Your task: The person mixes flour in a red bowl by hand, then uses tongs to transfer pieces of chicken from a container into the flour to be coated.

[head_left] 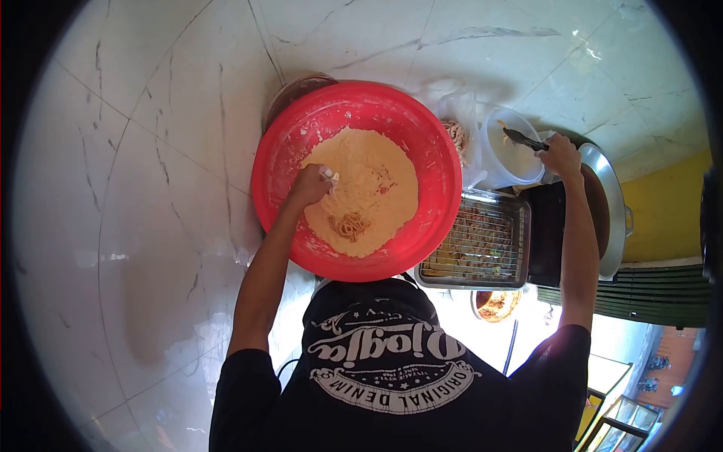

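My left hand [311,186] is inside a large red basin [277,181], just above the pale yellow flour [388,196]. Its fingers are curled closed with white matter at the tips; what they hold cannot be made out. A small heap of pale strips [349,225] lies on the flour, and more coated bits sit near its middle. My right hand [561,157] grips what look like black tongs [525,139], their end over a white bucket [493,177] of pale liquid.
Beside the bucket stands a clear plastic bag [468,113] of pale strips. Below it, a metal tray [474,283] carries a wire rack with brown crumbs. A wide metal pan [616,203] is at the right, and a bowl of reddish food [497,305] is lower down.
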{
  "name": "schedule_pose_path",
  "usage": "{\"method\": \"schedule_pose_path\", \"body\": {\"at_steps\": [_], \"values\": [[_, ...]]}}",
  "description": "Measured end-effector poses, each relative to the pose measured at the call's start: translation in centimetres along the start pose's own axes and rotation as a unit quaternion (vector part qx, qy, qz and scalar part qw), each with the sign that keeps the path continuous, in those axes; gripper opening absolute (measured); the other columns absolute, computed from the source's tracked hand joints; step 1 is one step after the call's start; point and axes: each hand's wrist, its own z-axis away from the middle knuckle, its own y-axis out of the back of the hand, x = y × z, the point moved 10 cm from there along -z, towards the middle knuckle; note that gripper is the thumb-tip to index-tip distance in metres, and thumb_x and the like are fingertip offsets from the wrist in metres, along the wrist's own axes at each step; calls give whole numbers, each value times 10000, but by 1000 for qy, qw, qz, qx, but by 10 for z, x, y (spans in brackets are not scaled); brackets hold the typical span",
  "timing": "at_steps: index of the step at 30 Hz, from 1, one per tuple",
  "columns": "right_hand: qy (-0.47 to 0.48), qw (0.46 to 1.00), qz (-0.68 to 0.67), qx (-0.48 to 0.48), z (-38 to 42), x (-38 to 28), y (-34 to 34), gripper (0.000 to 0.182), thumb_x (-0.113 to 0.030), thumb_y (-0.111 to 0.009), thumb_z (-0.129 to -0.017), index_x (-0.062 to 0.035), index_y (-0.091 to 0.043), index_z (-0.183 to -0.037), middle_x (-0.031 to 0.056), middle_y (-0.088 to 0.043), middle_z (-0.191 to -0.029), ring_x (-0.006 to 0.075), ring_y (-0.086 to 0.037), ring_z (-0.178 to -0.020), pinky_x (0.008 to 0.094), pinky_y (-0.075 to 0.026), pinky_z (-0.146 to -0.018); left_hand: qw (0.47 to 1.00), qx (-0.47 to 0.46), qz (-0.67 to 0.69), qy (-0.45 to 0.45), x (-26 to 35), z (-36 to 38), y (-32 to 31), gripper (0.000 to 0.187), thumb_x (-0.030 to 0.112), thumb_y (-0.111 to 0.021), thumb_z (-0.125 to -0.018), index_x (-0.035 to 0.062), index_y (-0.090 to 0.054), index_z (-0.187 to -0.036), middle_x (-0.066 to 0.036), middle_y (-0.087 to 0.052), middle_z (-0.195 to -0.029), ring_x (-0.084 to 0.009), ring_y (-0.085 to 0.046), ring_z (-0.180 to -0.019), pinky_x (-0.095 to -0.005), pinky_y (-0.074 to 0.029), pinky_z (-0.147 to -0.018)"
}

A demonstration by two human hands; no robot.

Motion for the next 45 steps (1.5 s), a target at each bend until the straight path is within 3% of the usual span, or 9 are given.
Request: {"method": "schedule_pose_path", "body": {"at_steps": [2,5,8,11,14,20,23,31,45], "values": [[-9,1000,-10,6,-2,0,3,481,-363,-753,-713,-116,-637,-1109,145,-630,-1123,330,-606,-1072,454,-493,-897,989,88,-111,-33,0,5,15,172,90,-664,-779,-22,-659,-909,-127,-681,-753,-200,-673,-706,-319,-509,-665],[1,1000,4,3,-2,-1,3,480,-371,-753,-714,-125,-643,-1110,137,-630,-1131,319,-605,-1078,451,-491,-901,996,7,85,9,-15,-3,1,174,84,-671,-779,-31,-653,-909,-143,-682,-777,-214,-675,-735,-321,-506,-681],[22,1000,19,-11,2,-7,0,474,-378,-746,-719,-134,-653,-1115,131,-629,-1139,318,-606,-1075,449,-490,-899,999,17,-23,-31,-2,0,8,170,69,-674,-779,-42,-648,-905,-146,-679,-785,-217,-677,-748,-321,-508,-683],[3,1000,4,6,3,-9,13,469,-376,-737,-728,-132,-662,-1121,134,-636,-1130,312,-611,-1068,441,-489,-896,997,23,47,-61,-16,-5,4,167,55,-668,-782,-44,-644,-915,-139,-676,-780,-215,-672,-740,-322,-503,-677],[4,999,-38,23,13,-23,33,447,-364,-735,-730,-130,-678,-1105,145,-660,-1071,322,-626,-1029,435,-497,-871,998,15,-26,-55,-6,2,8,173,39,-663,-784,-45,-641,-934,-124,-675,-772,-196,-662,-726,-310,-499,-669],[152,971,-142,114,67,-106,77,344,-337,-719,-731,-134,-720,-1008,155,-683,-844,342,-657,-865,430,-510,-790,999,-7,4,-46,-5,4,8,144,49,-656,-815,-46,-628,-920,-102,-676,-790,-156,-643,-729,-290,-487,-667],[291,944,-155,34,101,-170,61,247,-263,-696,-728,-216,-730,-968,97,-680,-783,316,-651,-771,441,-505,-707,997,-18,62,-34,-8,2,3,135,67,-650,-828,-39,-621,-907,-108,-673,-800,-164,-645,-734,-301,-488,-671],[438,891,-71,-96,165,-270,-44,174,-209,-679,-693,-100,-689,-829,114,-672,-774,305,-669,-777,431,-518,-651,995,-25,68,-71,-5,4,-5,166,86,-655,-832,-29,-570,-914,-126,-667,-815,-185,-650,-747,-318,-493,-692],[402,899,-146,-93,147,-259,-37,312,-323,-741,-724,-104,-675,-937,127,-670,-785,332,-657,-805,452,-501,-692,992,-44,-4,-121,48,21,-1,198,124,-698,-787,-10,-621,-911,-114,-632,-753,-173,-588,-682,-312,-462,-657]]}}
